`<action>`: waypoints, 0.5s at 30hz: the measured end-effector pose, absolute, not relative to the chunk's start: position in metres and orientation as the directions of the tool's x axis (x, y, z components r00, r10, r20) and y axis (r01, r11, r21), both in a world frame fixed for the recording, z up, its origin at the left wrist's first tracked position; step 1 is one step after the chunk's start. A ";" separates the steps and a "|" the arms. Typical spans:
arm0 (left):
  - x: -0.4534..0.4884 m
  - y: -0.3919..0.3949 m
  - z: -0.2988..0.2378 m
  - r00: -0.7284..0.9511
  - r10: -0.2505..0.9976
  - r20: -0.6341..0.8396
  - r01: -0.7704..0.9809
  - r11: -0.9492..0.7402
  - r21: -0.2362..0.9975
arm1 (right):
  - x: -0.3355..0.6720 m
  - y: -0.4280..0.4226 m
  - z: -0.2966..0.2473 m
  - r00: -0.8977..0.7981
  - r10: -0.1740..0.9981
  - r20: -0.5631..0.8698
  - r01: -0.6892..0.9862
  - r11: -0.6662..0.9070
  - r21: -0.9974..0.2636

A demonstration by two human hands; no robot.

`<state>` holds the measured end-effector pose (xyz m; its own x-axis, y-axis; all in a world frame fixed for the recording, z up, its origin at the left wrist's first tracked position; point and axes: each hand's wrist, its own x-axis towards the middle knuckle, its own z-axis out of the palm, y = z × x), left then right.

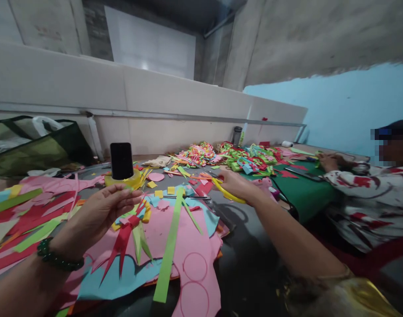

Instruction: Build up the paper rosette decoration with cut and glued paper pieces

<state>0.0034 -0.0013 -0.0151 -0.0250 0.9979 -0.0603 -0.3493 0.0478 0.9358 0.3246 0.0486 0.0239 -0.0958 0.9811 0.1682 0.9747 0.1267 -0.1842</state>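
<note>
My left hand [104,209], a green bead bracelet at its wrist, has thumb and fingers pinched together over the paper. What it pinches is too small to make out. Just beneath it lie red strips [122,240] and pale green pointed strips [140,242]. Over at the right, my right hand [236,186] grips scissors by their yellow handles [228,193], the blades partly hidden. Between the hands a long light green strip [170,246] rests on pink sheets [195,237] with drawn circles. A thin dark metal tool [201,197] lies near its top end.
A phone [121,160] stands upright in a yellow tape roll [122,181]. Heaps of coloured paper pieces [201,154] lie at the back. Cut strips [39,220] cover the left side. At right, another person's sleeve [356,182] reaches over a green mat [307,193].
</note>
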 end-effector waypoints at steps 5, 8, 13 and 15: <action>0.006 -0.003 -0.020 0.012 1.000 -0.027 -0.315 0.029 0.949 | 0.351 0.071 -0.002 -0.031 0.995 0.095 0.985 0.047 -0.164; 0.005 -0.003 -0.020 0.001 1.000 -0.006 -0.290 0.006 0.957 | 0.357 0.078 -0.011 -0.045 0.998 0.046 0.984 0.052 -0.172; 0.004 -0.004 -0.020 -0.014 1.000 -0.025 -0.233 0.021 0.972 | 0.361 0.089 -0.018 -0.050 0.998 0.029 0.986 0.054 -0.158; 0.005 -0.005 -0.019 -0.001 1.000 -0.028 -0.216 0.027 0.976 | 0.358 0.089 -0.021 -0.037 0.996 0.076 0.988 0.047 -0.145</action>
<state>0.0054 -0.0051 -0.0191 -0.0012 0.9996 -0.0283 -0.2164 0.0274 0.9759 0.3582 0.0890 -0.0211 -0.0365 0.9964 0.0759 0.9883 0.0473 -0.1451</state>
